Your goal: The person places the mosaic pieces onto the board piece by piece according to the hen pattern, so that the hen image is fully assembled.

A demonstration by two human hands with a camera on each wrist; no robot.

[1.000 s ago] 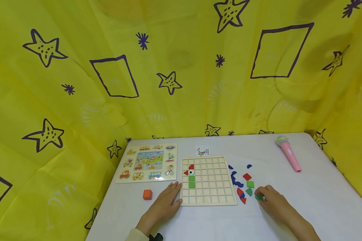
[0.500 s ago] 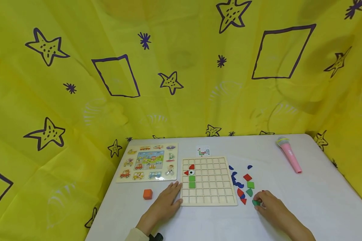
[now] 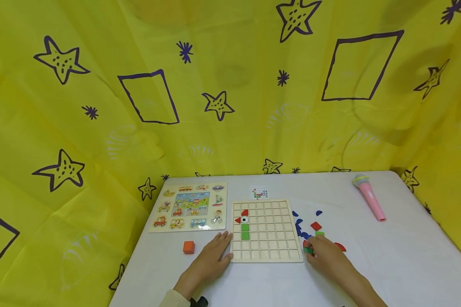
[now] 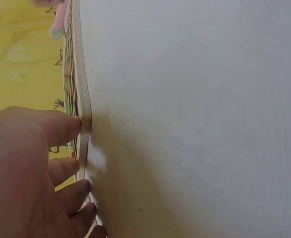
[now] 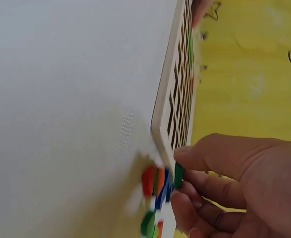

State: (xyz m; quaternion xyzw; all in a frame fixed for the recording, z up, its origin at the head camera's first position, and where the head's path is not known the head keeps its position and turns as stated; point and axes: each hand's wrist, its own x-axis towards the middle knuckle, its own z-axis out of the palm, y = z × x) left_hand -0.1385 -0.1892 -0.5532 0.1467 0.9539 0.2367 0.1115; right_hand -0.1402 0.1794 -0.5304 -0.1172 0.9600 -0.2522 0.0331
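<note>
A wooden grid board lies on the table, with a red quarter-round, a red triangle, an eye tile and two green squares set in its left part. My left hand rests along the board's left edge, fingers extended; in the left wrist view its thumb touches the rim. Near the board's right edge, my right hand pinches a dark green piece between thumb and fingers. Its full outline is hidden by the fingers. Below the hand, some loose red and blue pieces show in the right wrist view.
Blue half-rounds, a red square and a red piece lie right of the board. A small pattern card sits behind it. A vehicle puzzle, an orange cube and a pink microphone are farther out.
My right hand has moved left with the dark green piece, from the outer side of the loose pieces to beside the board. A red piece now shows behind it. The left hand stays put.
</note>
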